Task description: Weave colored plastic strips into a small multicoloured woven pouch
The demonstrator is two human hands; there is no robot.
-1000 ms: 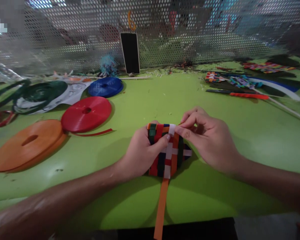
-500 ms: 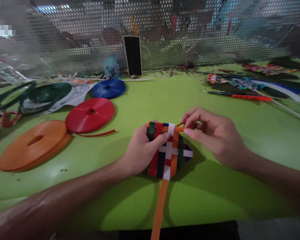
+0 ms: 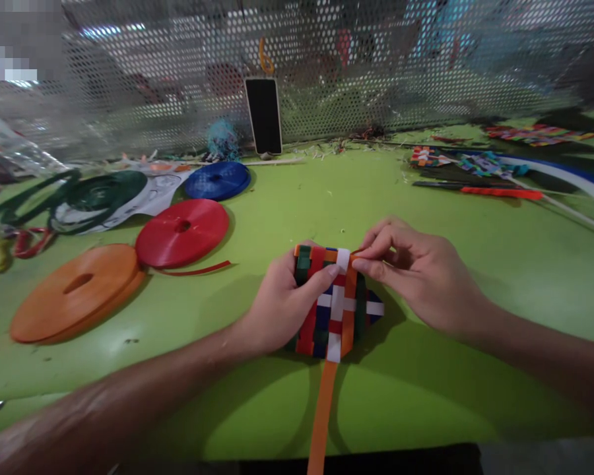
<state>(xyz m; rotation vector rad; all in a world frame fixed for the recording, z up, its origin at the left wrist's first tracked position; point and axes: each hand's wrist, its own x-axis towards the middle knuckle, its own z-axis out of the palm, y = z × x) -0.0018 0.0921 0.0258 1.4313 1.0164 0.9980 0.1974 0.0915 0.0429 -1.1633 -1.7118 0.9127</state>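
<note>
A woven ribbon piece [image 3: 335, 310] in red, green, blue, white and orange is held just above the green table. My left hand [image 3: 290, 297] grips its left side, thumb pressed on the front and the other fingers hidden behind. At its upper right corner, my right hand [image 3: 408, 264] pinches an orange strip between thumb and index finger; only a little of that strip shows there. A long orange ribbon tail [image 3: 321, 415] hangs from the bottom of the weave toward the table's front edge. A pointed blue tip with a white band sticks out on the right.
Orange [image 3: 39, 310], red [image 3: 202, 227] and blue [image 3: 228, 181] ribbon rolls lie at left, near a loose green coil [image 3: 103, 188]. A phone [image 3: 264, 115] leans on the perforated metal screen [image 3: 327, 79]. Finished woven pieces [image 3: 480, 163] and a red-handled tool [image 3: 499, 192] lie at right.
My right hand has moved left, closer to the weave, and the stretch of orange strip showing between them has shortened. My left hand keeps its grip. The whole view has shifted slightly.
</note>
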